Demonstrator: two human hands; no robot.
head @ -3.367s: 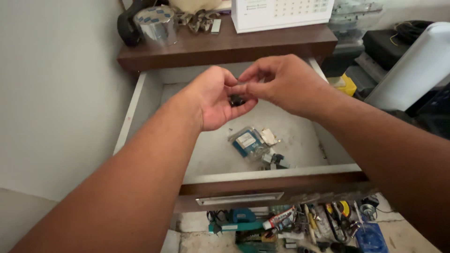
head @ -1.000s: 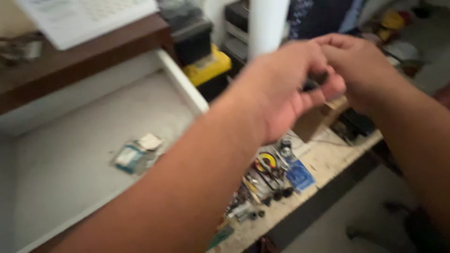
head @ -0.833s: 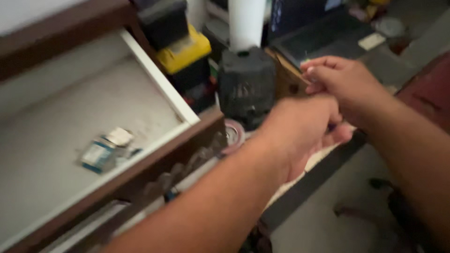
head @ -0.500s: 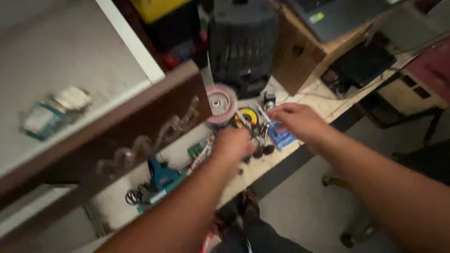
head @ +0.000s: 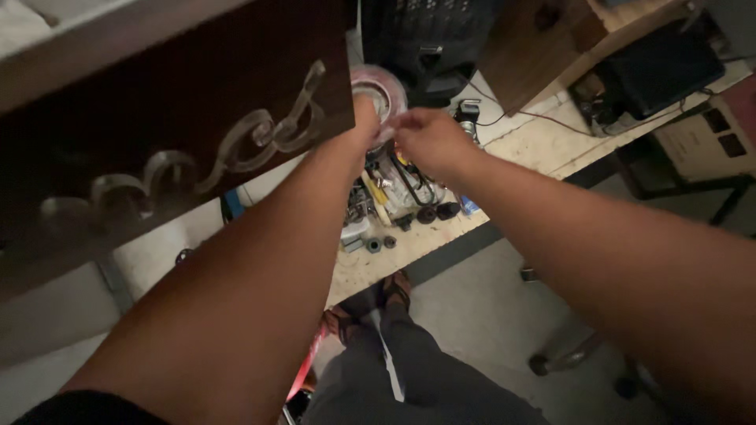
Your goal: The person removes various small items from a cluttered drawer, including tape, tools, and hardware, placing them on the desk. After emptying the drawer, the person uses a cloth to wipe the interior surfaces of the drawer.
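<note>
Grip of the left hand [head: 364, 118] is being closed on a clear round container's [head: 379, 88] rim. Its near edge is being touched by the right hand [head: 425, 138], whose grip cannot be told.

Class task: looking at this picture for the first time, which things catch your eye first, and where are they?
Two bare forearms stretch up the middle, the left hand and right hand meeting at a round clear-and-pink tape roll. At upper left hangs a dark wooden drawer front with a curly clear handle. Below the hands, small tools clutter a pale worktop.

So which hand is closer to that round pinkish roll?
Left. The left hand touches the roll at its left edge; the right hand sits just below and right of it, fingertips nearly reaching it.
</note>
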